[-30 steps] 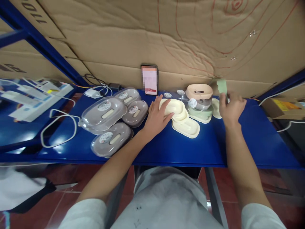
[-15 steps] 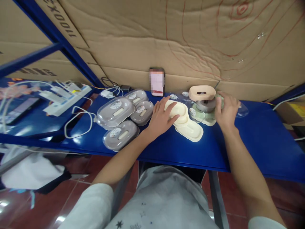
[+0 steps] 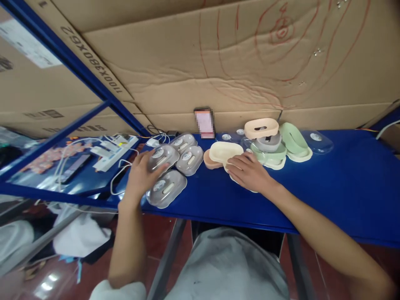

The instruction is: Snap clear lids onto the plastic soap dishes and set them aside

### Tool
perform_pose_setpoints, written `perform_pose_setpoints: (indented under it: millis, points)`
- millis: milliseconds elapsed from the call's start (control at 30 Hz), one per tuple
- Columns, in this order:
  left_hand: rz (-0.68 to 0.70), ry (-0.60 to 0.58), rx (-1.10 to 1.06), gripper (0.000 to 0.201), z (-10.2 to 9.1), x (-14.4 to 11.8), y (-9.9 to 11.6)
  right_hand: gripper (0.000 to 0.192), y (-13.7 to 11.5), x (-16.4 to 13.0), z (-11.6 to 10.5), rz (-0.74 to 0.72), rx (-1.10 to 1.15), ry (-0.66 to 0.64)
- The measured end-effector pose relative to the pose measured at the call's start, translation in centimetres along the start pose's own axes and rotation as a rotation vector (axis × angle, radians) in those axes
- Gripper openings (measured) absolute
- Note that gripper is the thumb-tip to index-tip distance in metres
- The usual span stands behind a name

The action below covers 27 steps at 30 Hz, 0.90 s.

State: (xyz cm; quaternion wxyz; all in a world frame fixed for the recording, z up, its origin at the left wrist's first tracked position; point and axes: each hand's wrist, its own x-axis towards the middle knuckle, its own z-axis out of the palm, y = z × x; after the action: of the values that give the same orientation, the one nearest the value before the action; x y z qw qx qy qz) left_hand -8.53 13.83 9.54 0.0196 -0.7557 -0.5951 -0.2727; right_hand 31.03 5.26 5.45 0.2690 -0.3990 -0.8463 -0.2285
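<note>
One printed number that we could read: "1100X380X62".
It stood upside down in dark print on the cardboard at the left. Other dark characters there were too blurred for us, as was the white paper label. We could not make out the round stickers on the clear lids or the pixelated phone screen.

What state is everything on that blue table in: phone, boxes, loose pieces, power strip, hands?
Phone: propped upright, screen lit
Grey boxes: clear covers on
Peach slotted piece: stacked on a grey piece
Right-hand green piece: uncovered
Clear lid: off, beside the green piece
Cream dish: uncovered
Power strip: adapters plugged in
Left hand: on a covered grey box
Right hand: on cream pieces, grip unclear
</note>
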Motion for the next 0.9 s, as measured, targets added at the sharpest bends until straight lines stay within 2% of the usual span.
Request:
perform_pose_setpoints:
  millis: [100, 200, 233, 300, 367, 433, 500, 567, 633, 733, 833, 900]
  points:
    - [0.086, 0.128, -0.125, 0.057, 0.4, -0.1, 1.3, 0.029, -0.4, -0.1, 0.1, 0.02, 0.049, -0.025]
    - [0.179, 0.235, -0.247, 0.063, 1.8, 0.0, 4.9, 0.049, -1.1, -0.1, 0.8, 0.081, 0.141, -0.045]
    - [0.227, 0.247, -0.247, 0.067, 2.5, 0.2, 6.2, 0.054, -1.4, -0.1, 1.1, 0.092, 0.166, -0.053]
    - [0.346, 0.209, -0.229, 0.062, 4.1, 0.7, 8.4, 0.06, -2.1, -0.1, 1.7, 0.078, 0.182, -0.093]
    - [0.377, 0.176, -0.244, 0.058, 5.2, 1.1, 9.9, 0.061, -2.7, -0.1, 2.1, 0.031, 0.158, -0.16]
    - [0.363, 0.161, -0.264, 0.058, 5.5, 0.8, 10.6, 0.058, -3.1, 0.0, 2.3, 0.002, 0.132, -0.223]
    - [0.338, 0.16, -0.268, 0.059, 5.0, -0.5, 11.0, 0.054, -3.1, 0.1, 2.3, 0.003, 0.131, -0.256]
    - [0.327, 0.141, -0.268, 0.06, 4.3, -3.0, 11.2, 0.049, -2.4, 0.0, 2.2, 0.012, 0.162, -0.254]
    - [0.331, 0.079, -0.271, 0.059, 4.2, -6.1, 11.4, 0.044, -1.5, -0.2, 2.1, 0.026, 0.214, -0.221]
    - [0.314, -0.058, -0.221, 0.058, 5.3, -10.3, 11.6, 0.04, 0.1, -0.7, 1.8, 0.091, 0.268, -0.139]
    - [0.332, -0.154, -0.135, 0.06, 6.7, -12.1, 11.6, 0.04, 0.8, -0.9, 1.2, 0.159, 0.267, -0.049]
    - [0.375, -0.153, -0.114, 0.064, 6.6, -12.2, 11.5, 0.04, 0.7, -0.5, 0.8, 0.165, 0.257, -0.033]
